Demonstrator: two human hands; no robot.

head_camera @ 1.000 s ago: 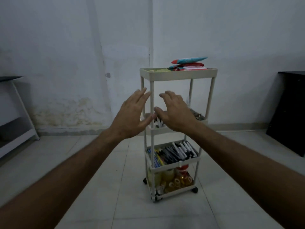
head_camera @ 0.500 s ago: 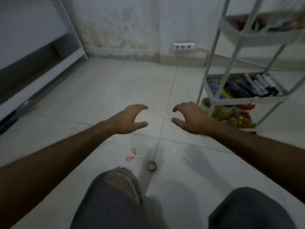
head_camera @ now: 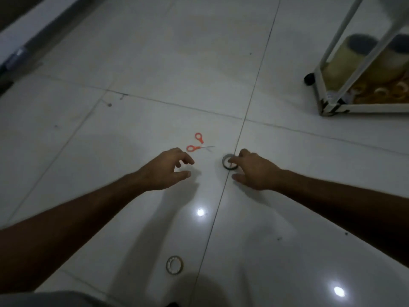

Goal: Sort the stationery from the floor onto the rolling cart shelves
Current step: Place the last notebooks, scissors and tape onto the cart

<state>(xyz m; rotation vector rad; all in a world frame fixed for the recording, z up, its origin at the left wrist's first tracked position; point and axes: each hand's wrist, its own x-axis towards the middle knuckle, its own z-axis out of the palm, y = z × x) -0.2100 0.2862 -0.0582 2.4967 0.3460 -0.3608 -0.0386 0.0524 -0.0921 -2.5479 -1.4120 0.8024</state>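
Note:
Small orange-handled scissors (head_camera: 198, 144) lie open on the white tiled floor. Just below them hovers my left hand (head_camera: 166, 171), fingers spread, holding nothing. A dark tape roll (head_camera: 226, 163) lies on a tile joint to the right; the fingertips of my right hand (head_camera: 254, 171) rest on its rim, not closed around it. A second, pale tape roll (head_camera: 174, 265) lies nearer to me on the floor. The rolling cart (head_camera: 332, 108) shows only its bottom shelf at the upper right, with several tape rolls in it.
A black cart wheel (head_camera: 309, 79) sits on the floor left of the cart frame. A low white furniture edge (head_camera: 26, 36) runs along the upper left. My knee fills the bottom edge of the view.
The view has dropped from the cart down to the floor. Both hands have come down from the cart to the scissors and the dark tape roll, and my right fingers now touch the roll.

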